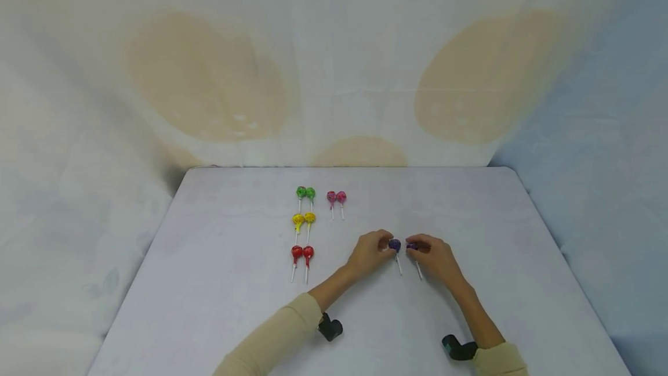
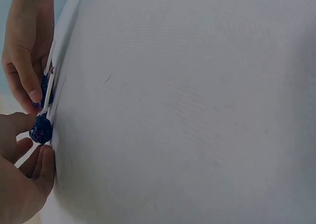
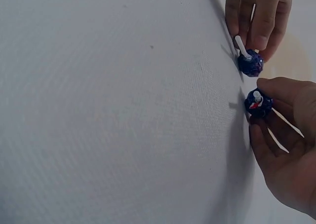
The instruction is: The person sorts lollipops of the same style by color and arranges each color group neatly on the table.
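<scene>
Lollipops, two, purple-blue wrapped heads on white sticks, lying side by side on the white table (image 1: 469, 306), near its middle and towards the right of the other sweets.

Left purple lollipop (image 1: 395, 245): head pinched by the fingertips of the left hand (image 1: 369, 254), stick pointing towards the person. Right purple lollipop (image 1: 412, 246): head pinched by the fingertips of the right hand (image 1: 435, 260), stick likewise pointing back. The two heads sit just beside each other, apart by a small gap.

Head view only: three pairs laid out in a column to the left, green lollipops (image 1: 305, 192) farthest, yellow lollipops (image 1: 304, 219) in the middle, red lollipops (image 1: 302, 253) nearest; a pair of pink lollipops (image 1: 336, 196) beside the green. Cream sleeves (image 1: 282, 329) and a dark wrist camera on each forearm. Draped pale cloth backdrop (image 1: 334, 62) with tan ovals.

Left wrist view only: both heads seen edge-on at the table's margin, the nearer one held between thumb and curled fingers of the left hand (image 2: 22, 174), the other under the right hand's fingers (image 2: 27, 51); surface of the cloth shows fine weave.

Right wrist view only: wrappers seen close, dark blue-purple, crinkled and glossy; the right-hand one (image 3: 257, 103) shows a red-and-white mark by the stick base, the left-hand one (image 3: 250, 64) a white stick rising between the fingers.
</scene>
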